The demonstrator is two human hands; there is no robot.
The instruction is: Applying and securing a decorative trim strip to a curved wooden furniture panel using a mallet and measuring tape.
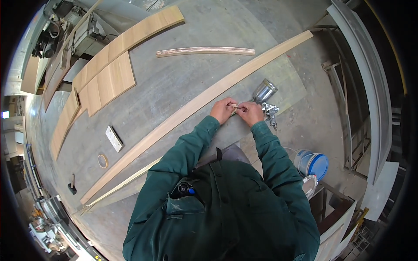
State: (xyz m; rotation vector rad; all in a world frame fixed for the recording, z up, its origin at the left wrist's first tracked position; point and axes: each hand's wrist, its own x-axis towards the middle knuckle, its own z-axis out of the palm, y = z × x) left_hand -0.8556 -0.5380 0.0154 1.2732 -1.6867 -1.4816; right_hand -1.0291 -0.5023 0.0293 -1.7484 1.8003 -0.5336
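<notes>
My left hand point(223, 109) and my right hand point(251, 114) meet over the near edge of the worktable, fingers pinched together. Between the fingertips shows a small, pale, thin piece point(235, 107), too small to name. Just right of my right hand lies a metal spray gun point(271, 111) with a silver cup point(264, 91). A long, pale wooden board point(196, 108) runs diagonally across the table beyond both hands. Thin wooden strips point(126, 182) lie nearer me and pass out of sight behind my left sleeve; whether they reach my fingers cannot be seen.
Wooden panels point(111, 82) and a layered strip point(204, 51) lie farther across the table point(156, 91). A roll of tape point(102, 161), a white-labelled block point(114, 138) and a hammer-like tool point(72, 185) sit at left. Right are a blue-lidded bucket point(318, 166) and metal racks point(346, 100).
</notes>
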